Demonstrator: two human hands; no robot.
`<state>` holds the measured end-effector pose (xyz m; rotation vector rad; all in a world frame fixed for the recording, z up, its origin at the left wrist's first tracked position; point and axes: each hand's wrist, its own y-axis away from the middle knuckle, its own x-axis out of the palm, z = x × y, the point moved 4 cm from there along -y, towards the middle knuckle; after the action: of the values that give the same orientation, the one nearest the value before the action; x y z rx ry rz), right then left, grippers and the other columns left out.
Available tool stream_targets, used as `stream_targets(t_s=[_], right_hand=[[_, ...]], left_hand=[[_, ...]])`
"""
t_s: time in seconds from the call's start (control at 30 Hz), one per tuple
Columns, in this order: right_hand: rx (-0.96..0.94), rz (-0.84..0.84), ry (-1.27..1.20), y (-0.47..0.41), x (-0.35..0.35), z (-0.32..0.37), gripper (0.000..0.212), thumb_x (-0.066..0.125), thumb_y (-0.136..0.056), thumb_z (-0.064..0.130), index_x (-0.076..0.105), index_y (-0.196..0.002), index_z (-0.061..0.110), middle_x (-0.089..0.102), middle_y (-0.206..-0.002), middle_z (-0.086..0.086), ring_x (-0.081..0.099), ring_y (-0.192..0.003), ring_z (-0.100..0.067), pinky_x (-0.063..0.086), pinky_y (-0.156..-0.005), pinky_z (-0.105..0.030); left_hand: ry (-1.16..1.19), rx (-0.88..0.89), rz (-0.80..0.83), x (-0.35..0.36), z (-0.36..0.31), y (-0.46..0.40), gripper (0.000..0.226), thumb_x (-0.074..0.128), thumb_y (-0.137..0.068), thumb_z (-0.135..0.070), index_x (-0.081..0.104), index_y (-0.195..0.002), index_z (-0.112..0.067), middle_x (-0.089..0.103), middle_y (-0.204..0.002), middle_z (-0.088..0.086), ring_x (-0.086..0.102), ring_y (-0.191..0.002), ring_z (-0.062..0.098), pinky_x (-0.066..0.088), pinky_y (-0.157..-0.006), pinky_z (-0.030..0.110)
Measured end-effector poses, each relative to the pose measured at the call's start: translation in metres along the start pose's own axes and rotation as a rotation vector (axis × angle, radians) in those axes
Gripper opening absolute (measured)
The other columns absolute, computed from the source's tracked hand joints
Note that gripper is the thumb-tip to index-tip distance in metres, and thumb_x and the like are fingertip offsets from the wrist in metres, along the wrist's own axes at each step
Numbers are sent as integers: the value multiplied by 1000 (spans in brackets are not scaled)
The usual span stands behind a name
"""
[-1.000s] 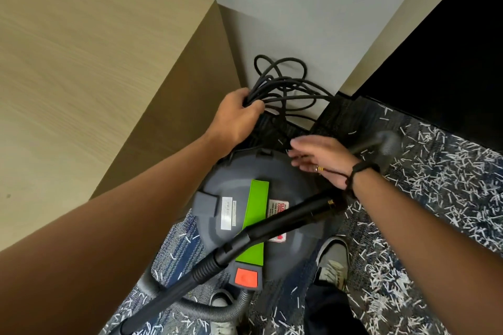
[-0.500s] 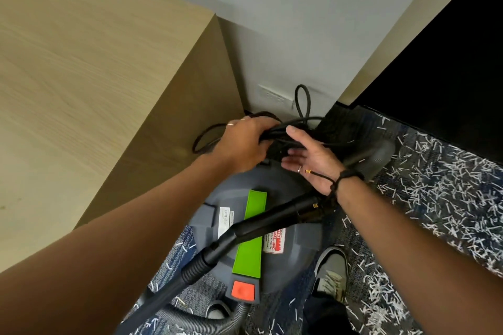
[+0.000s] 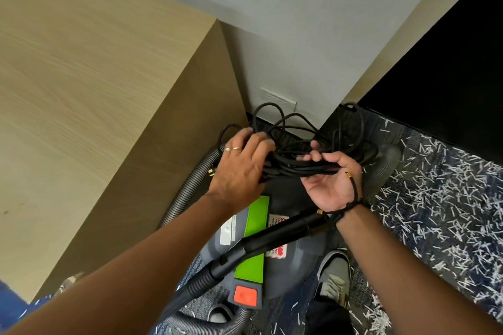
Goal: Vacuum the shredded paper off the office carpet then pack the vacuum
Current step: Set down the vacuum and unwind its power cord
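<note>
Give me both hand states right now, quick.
Left hand: closed on the black power cord bundle.
Right hand: palm up, fingers curled around the same cord bundle.

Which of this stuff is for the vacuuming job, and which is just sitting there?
For the job:
- power cord, held by the left hand and right hand
- vacuum
- hose
- shredded paper

Just there:
- wooden desk
- wall outlet

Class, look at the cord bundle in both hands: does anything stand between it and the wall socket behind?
Nothing visible does. Both the left hand and right hand grip the cord above the vacuum; the wall socket shows uncovered behind it.
</note>
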<state>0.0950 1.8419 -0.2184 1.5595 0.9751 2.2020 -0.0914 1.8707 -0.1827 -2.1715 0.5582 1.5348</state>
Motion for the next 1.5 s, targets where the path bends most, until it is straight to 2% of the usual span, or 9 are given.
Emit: stream_targets(t_s=[0.17, 0.27, 0.37, 0.5, 0.8, 0.97, 1.13, 1.33, 1.5], right_hand=[[-45, -4, -12, -1, 1, 15, 19, 53, -92, 23, 64, -98, 9, 60, -69, 4, 63, -73, -15, 57, -88, -33], [-123, -19, -35, -2, 5, 25, 21, 64, -91, 30, 65, -96, 10, 69, -85, 0, 73, -93, -19, 61, -82, -35], [-161, -60, -51, -8, 15, 38, 23, 65, -96, 31, 65, -97, 8, 71, -88, -3, 74, -96, -21, 60, -90, -36], [-226, -153, -152, -19, 42, 54, 24, 72, -93, 24, 65, -98, 2, 71, -89, -10, 76, -85, -24, 61, -87, -40], [-249, -285, -210, -17, 75, 85, 31, 80, -87, 18, 67, -104, -4, 75, -87, -17, 77, -87, -28, 64, -71, -43], [-237, -377, -86, -9, 77, 96, 28, 80, -86, 15, 66, -103, -3, 76, -83, -17, 75, -98, -27, 64, -69, -46], [-214, -370, -8, -6, 85, 86, 20, 76, -90, 14, 64, -93, -1, 73, -69, -13, 75, -71, -20, 63, -77, -42], [-261, -377, -20, -7, 102, 80, 18, 77, -89, 9, 66, -99, -1, 72, -83, -13, 74, -73, -23, 64, -71, -44], [-336, -366, -79, -3, 111, 99, 21, 76, -90, 11, 65, -100, -3, 70, -104, -14, 71, -101, -29, 63, -72, -46]], left_hand=[[293, -265, -72, -17, 9, -11, 59, 77, -81, -30, 51, -133, -18, 45, -149, 5, 51, -133, 28, 47, -111, 40], [468, -412, -24, -18, 28, -21, 24, 71, -91, -31, 65, -114, -29, 72, -109, -8, 69, -102, 14, 56, -87, 40], [592, -430, 80, -23, 40, -39, 11, 76, -94, -37, 70, -97, -28, 71, -82, -12, 64, -76, -4, 52, -71, 26], [680, -535, 82, -38, 52, -71, 29, 71, -95, -48, 75, -81, -23, 71, -71, 1, 55, -60, 4, 48, -62, 27], [614, -506, 192, -79, 74, -85, 42, 79, -89, -49, 71, -80, -9, 54, -58, -9, 44, -49, 3, 38, -55, 27], [653, -448, 103, -83, 75, -82, 42, 70, -98, -44, 66, -77, -8, 58, -57, -7, 48, -51, 7, 44, -55, 29], [602, -505, 206, -84, 67, -92, 10, 62, -101, -31, 69, -102, -25, 63, -77, -10, 57, -62, 4, 45, -63, 25], [621, -441, 460, -77, 43, -93, 63, 48, -83, -82, 64, -122, -35, 64, -98, -13, 63, -93, 11, 46, -81, 33], [867, -465, 418, -87, 63, -88, 83, 29, -87, -89, 72, -122, -27, 74, -115, -4, 69, -107, 19, 44, -109, 46]])
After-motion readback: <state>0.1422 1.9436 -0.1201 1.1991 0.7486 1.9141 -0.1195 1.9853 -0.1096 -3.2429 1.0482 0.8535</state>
